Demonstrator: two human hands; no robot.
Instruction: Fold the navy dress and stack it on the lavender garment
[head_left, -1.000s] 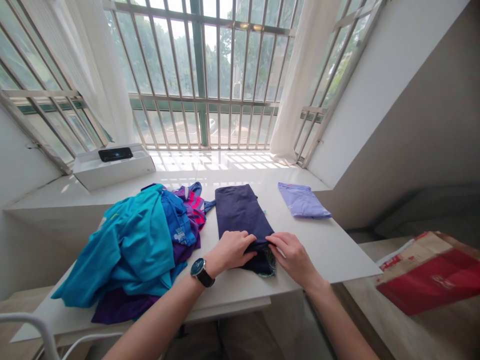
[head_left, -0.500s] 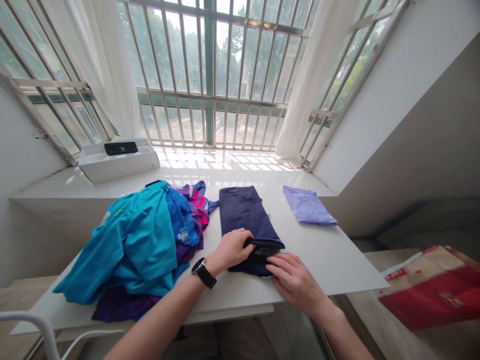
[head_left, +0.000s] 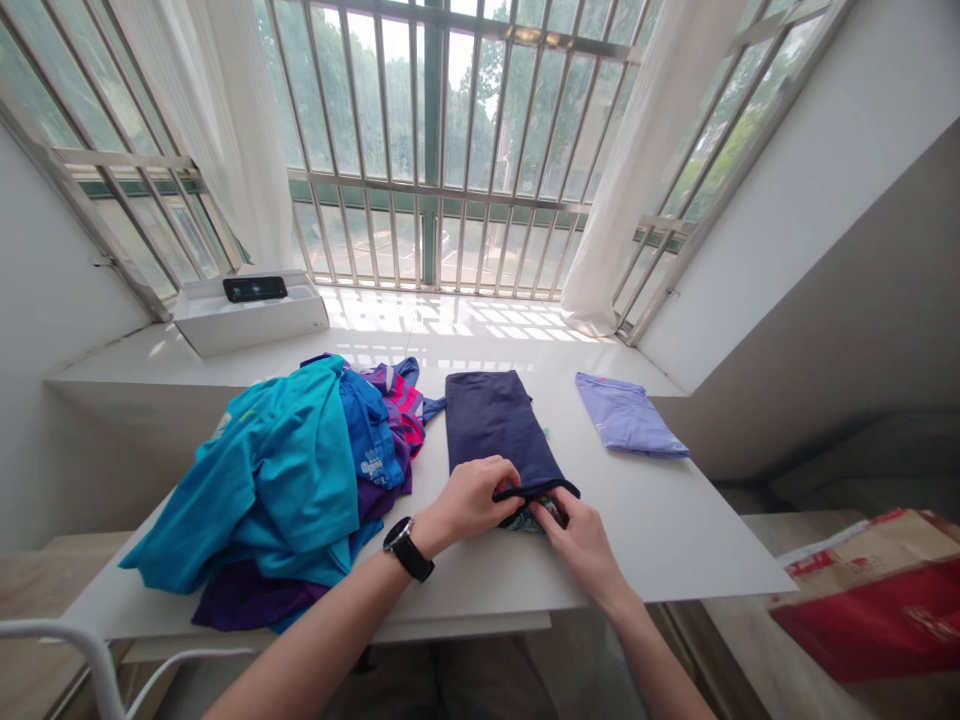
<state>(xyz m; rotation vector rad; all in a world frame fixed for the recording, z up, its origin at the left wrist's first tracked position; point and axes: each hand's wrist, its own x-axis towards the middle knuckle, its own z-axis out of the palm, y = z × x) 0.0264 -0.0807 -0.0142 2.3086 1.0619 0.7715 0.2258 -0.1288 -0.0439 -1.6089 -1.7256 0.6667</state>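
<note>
The person's left hand and right hand have come close together and now pinch the lifted end of the folded dark blue shirt, which lies flat on the white table just beside a big heap of clothes.

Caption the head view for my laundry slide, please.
Left hand and right hand hold the near edge of a navy garment on a white board, beside a heap of clothes.

The shirt between the hands is plain navy, the folded shirt lilac, the top of the heap turquoise, and the cloth behind it pink-striped purple.
</note>
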